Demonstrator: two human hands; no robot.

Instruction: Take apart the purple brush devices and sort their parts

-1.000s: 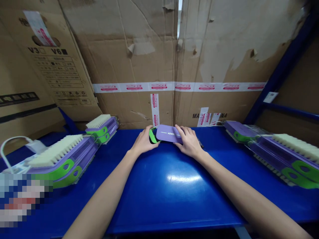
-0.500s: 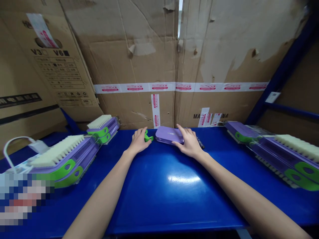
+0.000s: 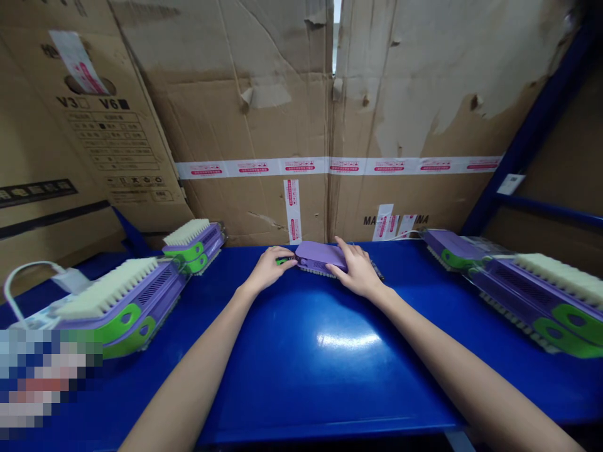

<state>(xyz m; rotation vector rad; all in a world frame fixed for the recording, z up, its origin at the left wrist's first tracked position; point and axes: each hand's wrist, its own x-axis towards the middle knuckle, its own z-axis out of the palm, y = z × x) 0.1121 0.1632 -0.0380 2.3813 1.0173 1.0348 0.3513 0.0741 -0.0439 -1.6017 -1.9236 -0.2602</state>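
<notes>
A purple brush (image 3: 319, 256) with a green handle tip lies bristles-down at the back middle of the blue table (image 3: 301, 351). My left hand (image 3: 268, 269) curls over its green left end. My right hand (image 3: 358, 270) grips its right end, thumb against the near side and fingers over the top. Both hands hold the same brush against the table.
Rows of purple and green brushes with cream bristles lie at the left (image 3: 117, 295) and at the right (image 3: 522, 282). Worn cardboard boxes (image 3: 330, 125) wall off the back and the left. A blue rack post (image 3: 532, 125) rises at the right. A white cable (image 3: 28, 276) loops at far left.
The brush was tilted up showing its purple back with lettering; it has been turned down flat onto its bristles. My left hand shifted along the green end; both hands stay on it.
</notes>
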